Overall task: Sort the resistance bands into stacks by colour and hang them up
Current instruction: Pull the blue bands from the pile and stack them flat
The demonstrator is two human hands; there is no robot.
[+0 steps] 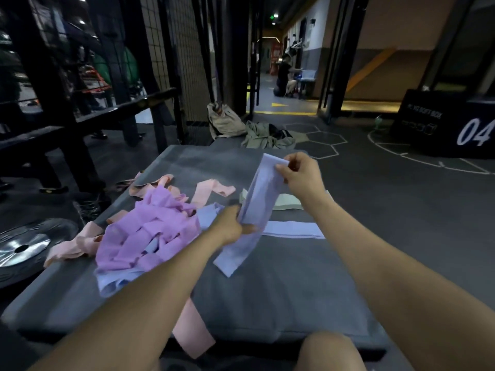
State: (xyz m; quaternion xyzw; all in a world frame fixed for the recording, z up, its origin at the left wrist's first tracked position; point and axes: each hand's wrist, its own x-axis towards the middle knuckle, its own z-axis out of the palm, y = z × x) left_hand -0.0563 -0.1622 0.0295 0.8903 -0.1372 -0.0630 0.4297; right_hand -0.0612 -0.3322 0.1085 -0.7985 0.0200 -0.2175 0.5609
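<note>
Head view: a pale blue band is held stretched above the grey mat, the right hand pinching its far end, the left hand with its grip curled round the near part. Another blue band lies flat just beyond, a pale green 1 behind it. Left of them sits a tangled heap of purple bands, with pink bands and more blue mixed around and under. Judging by this, sorting has barely begun and nothing is hung yet.
</note>
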